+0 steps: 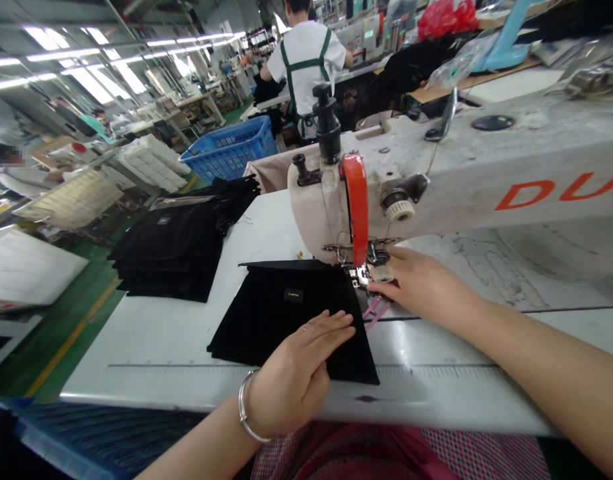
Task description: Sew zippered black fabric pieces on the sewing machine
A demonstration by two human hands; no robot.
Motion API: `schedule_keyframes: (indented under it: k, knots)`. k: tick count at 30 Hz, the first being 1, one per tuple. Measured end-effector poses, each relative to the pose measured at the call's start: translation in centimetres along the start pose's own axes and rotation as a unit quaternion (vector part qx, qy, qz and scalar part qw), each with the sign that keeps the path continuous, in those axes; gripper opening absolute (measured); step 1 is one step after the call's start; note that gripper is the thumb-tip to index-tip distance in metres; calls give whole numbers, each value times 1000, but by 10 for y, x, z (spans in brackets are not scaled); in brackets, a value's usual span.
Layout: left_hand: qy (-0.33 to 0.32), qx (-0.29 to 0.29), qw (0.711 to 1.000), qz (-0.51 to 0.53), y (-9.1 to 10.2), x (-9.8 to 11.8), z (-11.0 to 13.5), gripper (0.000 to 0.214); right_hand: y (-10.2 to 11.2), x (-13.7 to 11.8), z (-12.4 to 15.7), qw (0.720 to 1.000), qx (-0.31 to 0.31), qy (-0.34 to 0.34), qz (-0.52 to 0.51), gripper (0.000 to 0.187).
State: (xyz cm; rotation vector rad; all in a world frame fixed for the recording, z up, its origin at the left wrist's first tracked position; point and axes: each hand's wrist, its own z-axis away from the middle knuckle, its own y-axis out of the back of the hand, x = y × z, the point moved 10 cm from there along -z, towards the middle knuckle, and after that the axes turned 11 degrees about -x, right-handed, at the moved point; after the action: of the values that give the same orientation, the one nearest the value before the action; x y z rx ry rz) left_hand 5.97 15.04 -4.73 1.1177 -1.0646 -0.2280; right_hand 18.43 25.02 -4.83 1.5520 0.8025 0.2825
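Note:
A black fabric piece (266, 313) with a small label (293, 295) lies on the sewing machine table, its right edge by the presser foot (359, 277). My left hand (306, 367) rests flat on the fabric, fingers stretched toward the machine, a silver bangle on the wrist. Close to the right of the presser foot is my right hand (421, 280). Its thumb and forefinger are stretched out and apart, with the fingertips partly hidden by the machine head (321, 207). Pink strips (376, 312) lie beneath its thumb, beside the fabric's right edge.
Left on the table stands a stack of black fabric pieces (171, 247). A blue basket (231, 147) is behind the table, and a person (306, 63) in a white shirt works beyond it. The machine arm (486, 167) spans the right side. A ruler scale (186, 367) runs along the front edge.

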Motion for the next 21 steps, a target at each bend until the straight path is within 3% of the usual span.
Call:
schedule_keyframes:
  k: [5,10,13,18,21]
  knots:
    - [55,53,996,50,3,-16,2,49,-8,-44,26,988,-61,135,-49,18]
    - [165,164,961,148,20,-39,18,31,-1,-23,53,988,-101,98,-71,21]
    - [164,185,955,161,26,-39,20,31,7,-17,55,992,-84,90,-29,20]
    - [141,193,961,137,34,-31,20,31,3,-66,50,979,-38,199,24,21]
    - [137,194,966,106,39,-27,20,32,-4,-80,49,978,-25,203,29,11]
